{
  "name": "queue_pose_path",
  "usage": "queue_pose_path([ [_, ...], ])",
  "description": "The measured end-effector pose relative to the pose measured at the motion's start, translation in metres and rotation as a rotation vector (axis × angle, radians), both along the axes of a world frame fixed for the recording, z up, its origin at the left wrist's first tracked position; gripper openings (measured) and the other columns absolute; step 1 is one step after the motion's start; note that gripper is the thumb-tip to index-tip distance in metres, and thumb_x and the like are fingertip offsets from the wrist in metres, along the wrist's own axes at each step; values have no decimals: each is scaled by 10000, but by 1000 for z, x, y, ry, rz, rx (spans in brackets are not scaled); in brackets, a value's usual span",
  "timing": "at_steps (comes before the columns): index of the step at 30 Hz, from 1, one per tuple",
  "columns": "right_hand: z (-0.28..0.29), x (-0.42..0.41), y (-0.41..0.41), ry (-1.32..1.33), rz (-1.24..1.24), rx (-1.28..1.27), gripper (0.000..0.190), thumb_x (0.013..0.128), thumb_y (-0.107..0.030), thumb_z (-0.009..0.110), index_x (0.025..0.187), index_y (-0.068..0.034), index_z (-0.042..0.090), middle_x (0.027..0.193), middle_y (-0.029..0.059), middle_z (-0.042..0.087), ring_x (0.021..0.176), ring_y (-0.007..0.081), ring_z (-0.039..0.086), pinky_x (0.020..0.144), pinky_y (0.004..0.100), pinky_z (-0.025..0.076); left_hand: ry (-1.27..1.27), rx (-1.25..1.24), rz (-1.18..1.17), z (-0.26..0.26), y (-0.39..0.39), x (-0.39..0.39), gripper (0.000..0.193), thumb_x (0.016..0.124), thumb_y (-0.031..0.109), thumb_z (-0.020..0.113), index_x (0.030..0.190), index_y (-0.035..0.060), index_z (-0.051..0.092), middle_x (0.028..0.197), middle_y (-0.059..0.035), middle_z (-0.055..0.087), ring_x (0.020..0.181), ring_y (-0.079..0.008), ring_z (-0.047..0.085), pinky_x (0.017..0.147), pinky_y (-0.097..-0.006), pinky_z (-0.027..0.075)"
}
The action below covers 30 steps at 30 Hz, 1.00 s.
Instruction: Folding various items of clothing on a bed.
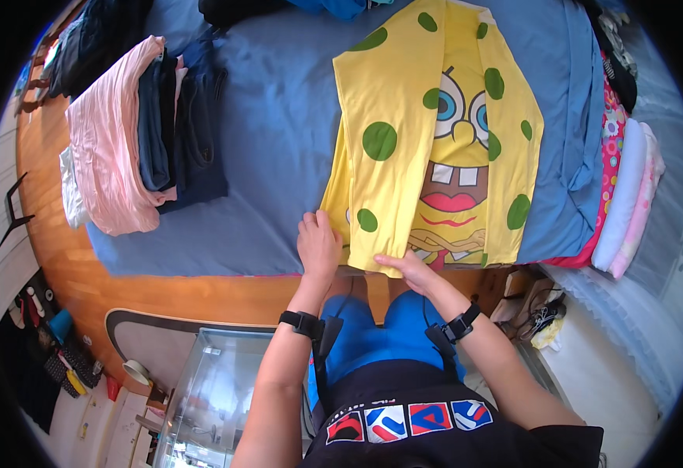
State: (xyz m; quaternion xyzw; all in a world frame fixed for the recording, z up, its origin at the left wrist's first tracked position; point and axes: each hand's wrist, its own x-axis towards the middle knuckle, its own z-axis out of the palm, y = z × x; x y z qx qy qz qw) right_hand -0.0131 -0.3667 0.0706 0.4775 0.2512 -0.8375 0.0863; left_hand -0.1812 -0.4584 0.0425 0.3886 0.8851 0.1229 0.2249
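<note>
A yellow long-sleeved garment (pixel 464 158) with green spots and a large cartoon face lies spread on the blue bed sheet (pixel 277 146). Both of its sleeves lie lengthwise over the printed face, one along each side. At the bed's front edge my right hand (pixel 413 270) grips the end of the left-hand sleeve (pixel 379 175), thumb on top. My left hand (pixel 318 243) is at the garment's left lower edge, fingers curled against the yellow cloth; whether it pinches the fabric is hidden.
Folded clothes stand at the bed's left, a pink garment (pixel 113 140) beside dark blue jeans (pixel 198 128). Folded bedding (pixel 621 193) lies along the right edge, near a pale sheer net (pixel 663 234). Behind my legs is a glass-topped cabinet (pixel 224 380) on the wooden floor (pixel 201 298).
</note>
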Motion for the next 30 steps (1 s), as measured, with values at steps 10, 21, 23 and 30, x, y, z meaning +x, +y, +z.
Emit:
queue_pose_path([
  [10, -5, -4, -10, 47, 49, -55, 351, 849, -128, 583, 1161, 12, 504, 1057, 123, 603, 885, 230, 625, 771, 310, 506, -49, -58, 88, 5, -47, 19, 167, 732, 125, 613, 819, 61, 485, 834, -122, 513, 772, -319, 549, 632, -423, 456],
  [21, -11, -1, -11, 1, 106, -63, 321, 860, -129, 560, 1140, 21, 512, 1048, 116, 609, 853, 197, 636, 734, 277, 514, 143, -69, 221, 12, -55, 28, 134, 719, 138, 613, 781, 72, 514, 810, -90, 555, 721, -286, 571, 612, -390, 460],
  [23, 1, -3, -4, 55, 91, -102, 322, 861, -145, 564, 1146, -4, 515, 1062, 98, 604, 874, 188, 630, 723, 265, 511, -62, -82, 346, 22, -59, 22, 133, 722, 134, 605, 789, 62, 516, 785, -99, 576, 723, -288, 582, 618, -381, 461],
  [30, -13, -1, -9, 28, 152, -107, 365, 857, -164, 586, 1175, -11, 495, 1091, 99, 589, 934, 212, 617, 770, 276, 511, -358, -30, 478, 29, -72, 1, 117, 736, 134, 568, 796, 39, 532, 732, -116, 613, 722, -278, 603, 638, -356, 455],
])
